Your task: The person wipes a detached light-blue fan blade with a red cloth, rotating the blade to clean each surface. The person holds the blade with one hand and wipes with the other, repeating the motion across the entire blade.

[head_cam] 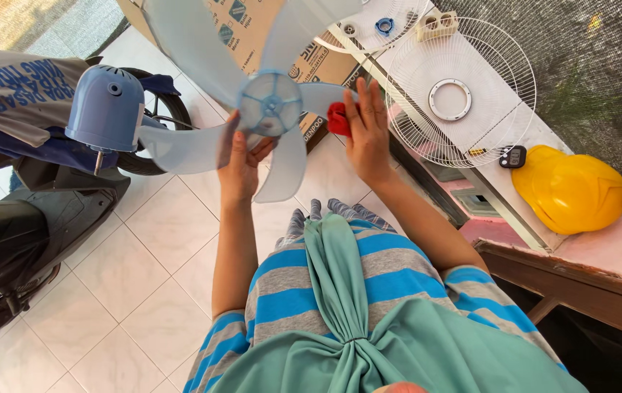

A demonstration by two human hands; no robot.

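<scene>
A translucent pale-blue fan blade [271, 102] with several vanes is held up in front of me. My left hand [240, 166] grips it at the lower vanes, just under the round hub. My right hand [368, 127] presses a red cloth [338, 118] flat against the vane on the right side of the hub. Part of the cloth is hidden behind my palm.
A blue fan motor housing [105, 109] stands on a parked scooter [27, 218] at left. A white wire fan guard [461, 91], a yellow hard hat [571, 191] and small parts lie on a pink ledge [616, 251] at right. A cardboard box [253, 29] lies behind; white tiles [136, 291] cover the floor.
</scene>
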